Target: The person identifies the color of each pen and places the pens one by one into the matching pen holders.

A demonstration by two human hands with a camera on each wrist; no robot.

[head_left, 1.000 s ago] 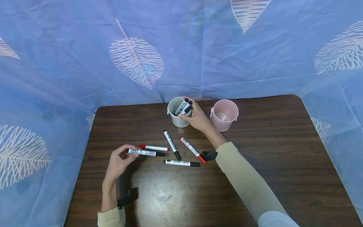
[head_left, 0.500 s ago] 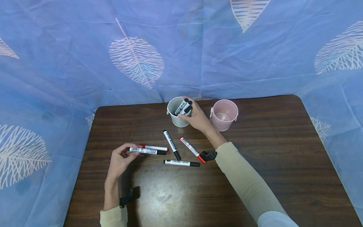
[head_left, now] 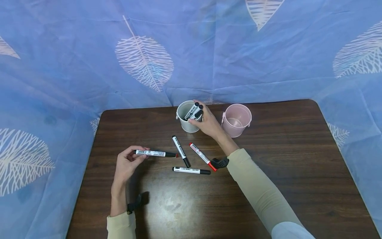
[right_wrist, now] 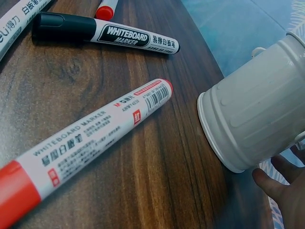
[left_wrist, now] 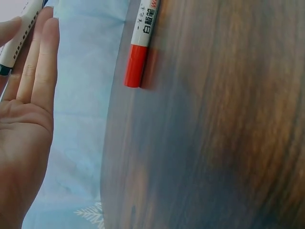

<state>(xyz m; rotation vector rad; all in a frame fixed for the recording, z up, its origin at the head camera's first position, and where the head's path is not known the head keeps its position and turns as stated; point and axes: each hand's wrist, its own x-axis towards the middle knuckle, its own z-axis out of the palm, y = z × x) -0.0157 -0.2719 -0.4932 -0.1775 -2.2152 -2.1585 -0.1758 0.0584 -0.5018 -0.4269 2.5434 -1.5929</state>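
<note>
Between thumb and fingers my left hand (head_left: 126,164) pinches a black whiteboard marker (head_left: 152,153), its cap pointing right, above the table's left part. The left wrist view shows that hand (left_wrist: 28,129) from the palm side, and a red marker (left_wrist: 138,62) on the table beneath; in the head view the held marker hides most of that one. My right hand (head_left: 210,124) holds a small white bucket (head_left: 189,127) by its right side, thumb in front at the rim. Black-capped markers (head_left: 193,112) lean inside the bucket. In the right wrist view the bucket (right_wrist: 257,105) partly hides the fingers.
A pink bucket (head_left: 234,127) stands right of the white one. Before them lie a red marker (head_left: 200,154) under the right wrist, a slanted black marker (head_left: 180,148) and another black marker (head_left: 191,170). A blue leaf-print cloth (head_left: 191,49) rises behind the table.
My left hand has lifted the black marker slightly upward and to the right, so that it now covers most of the red marker behind. The right hand stays at the white bucket.
</note>
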